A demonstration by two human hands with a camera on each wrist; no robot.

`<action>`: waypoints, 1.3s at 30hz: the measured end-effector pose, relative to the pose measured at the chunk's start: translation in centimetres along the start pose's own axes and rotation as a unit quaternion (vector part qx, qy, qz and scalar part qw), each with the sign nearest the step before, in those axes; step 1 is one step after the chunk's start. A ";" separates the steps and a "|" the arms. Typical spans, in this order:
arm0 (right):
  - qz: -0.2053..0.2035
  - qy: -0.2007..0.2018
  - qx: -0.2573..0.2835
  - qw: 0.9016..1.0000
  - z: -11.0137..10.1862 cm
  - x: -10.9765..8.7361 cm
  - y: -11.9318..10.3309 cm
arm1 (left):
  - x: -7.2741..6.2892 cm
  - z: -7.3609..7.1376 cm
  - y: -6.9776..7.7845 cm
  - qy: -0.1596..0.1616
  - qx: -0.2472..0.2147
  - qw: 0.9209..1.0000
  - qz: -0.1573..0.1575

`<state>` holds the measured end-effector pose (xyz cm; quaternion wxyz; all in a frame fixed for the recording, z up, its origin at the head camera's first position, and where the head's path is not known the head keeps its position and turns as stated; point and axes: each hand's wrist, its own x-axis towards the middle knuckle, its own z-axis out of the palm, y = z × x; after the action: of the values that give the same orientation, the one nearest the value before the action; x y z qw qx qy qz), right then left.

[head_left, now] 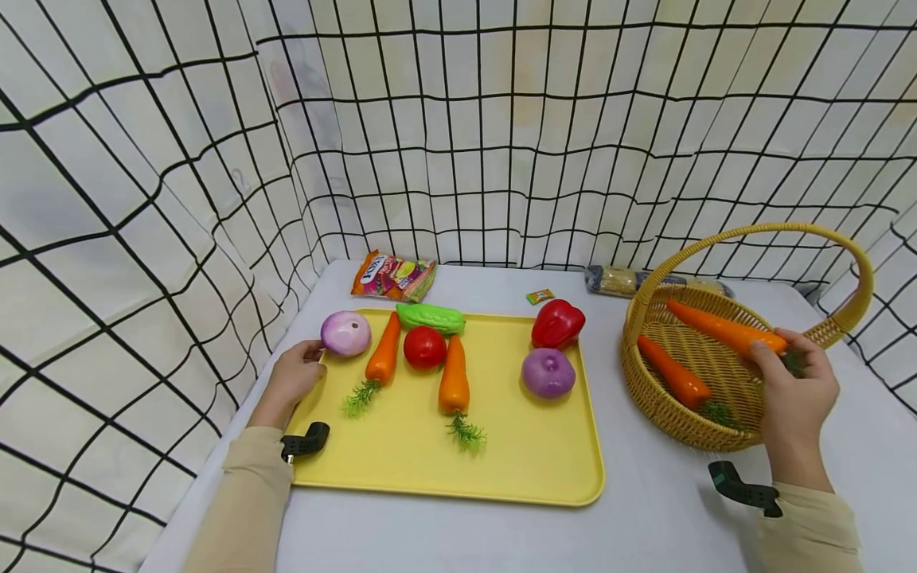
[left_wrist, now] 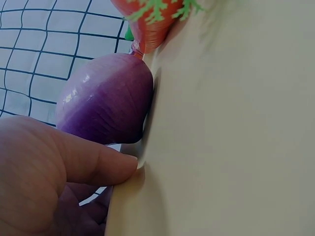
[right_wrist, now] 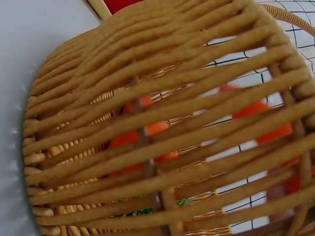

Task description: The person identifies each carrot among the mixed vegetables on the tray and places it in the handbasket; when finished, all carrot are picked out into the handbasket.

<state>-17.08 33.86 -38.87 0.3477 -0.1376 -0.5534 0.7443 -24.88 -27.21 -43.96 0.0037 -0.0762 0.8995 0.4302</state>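
Observation:
My left hand (head_left: 295,380) pinches the left rim of a yellow tray (head_left: 516,458), its thumb on top, beside a purple onion (left_wrist: 106,98). My right hand (head_left: 801,394) holds an orange carrot (head_left: 719,326) by its thick leafy end, over the inside of a wicker basket (head_left: 645,398). Another carrot (head_left: 673,372) lies in the basket. In the right wrist view the basket's woven side mostly hides the carrots and hand. On the tray are two more carrots (head_left: 454,378), a tomato (head_left: 424,348), a green bumpy gourd (head_left: 431,319), a red bell pepper (head_left: 557,323) and a second onion (head_left: 548,374).
The basket's tall handle (head_left: 759,231) arches over its opening. Behind the tray lie a colourful snack bag (head_left: 394,275) and a small wrapped sweet (head_left: 540,296). A long clear packet (head_left: 616,281) lies behind the basket. Black netting (head_left: 512,151) over white cloth borders the table.

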 end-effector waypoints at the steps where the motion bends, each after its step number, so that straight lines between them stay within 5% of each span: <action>1: 0.019 0.004 -0.019 1.000 0.0 0.1 -0.1 | 0.0 0.0 0.0 0.001 0.001 1.000 0.002; 6: 0.068 0.004 -0.087 0.994 0.1 0.2 -0.3 | 0.1 0.0 -0.1 0.002 0.002 1.000 0.004; 8: 0.069 -0.007 -0.154 0.986 0.0 0.3 -0.2 | 0.1 0.0 -0.2 0.001 0.002 1.000 0.002; 10: 0.063 -0.022 -0.240 0.968 -0.1 0.3 0.1 | 0.2 0.0 -0.2 0.000 0.002 1.000 0.001; 14: 0.034 -0.047 -0.391 0.919 -0.2 0.1 0.6 | 0.2 0.0 -0.2 0.000 0.004 1.000 0.001; 22: 0.011 -0.113 -0.460 0.880 -0.2 -0.1 0.8 | 0.1 0.0 -0.2 0.001 0.006 1.000 -0.003; 27: 0.002 -0.126 -0.474 0.871 -0.3 0.0 0.8 | 0.1 0.0 -0.1 0.001 0.009 1.000 -0.002; 39: 0.012 -0.172 -0.468 0.866 -0.4 0.0 0.7 | 0.1 0.1 -0.1 0.000 0.005 1.000 -0.006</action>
<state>-17.10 34.09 -39.68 0.1327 -0.1604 -0.8864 0.4135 -24.97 -27.20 -44.07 0.0065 -0.0820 0.9010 0.4260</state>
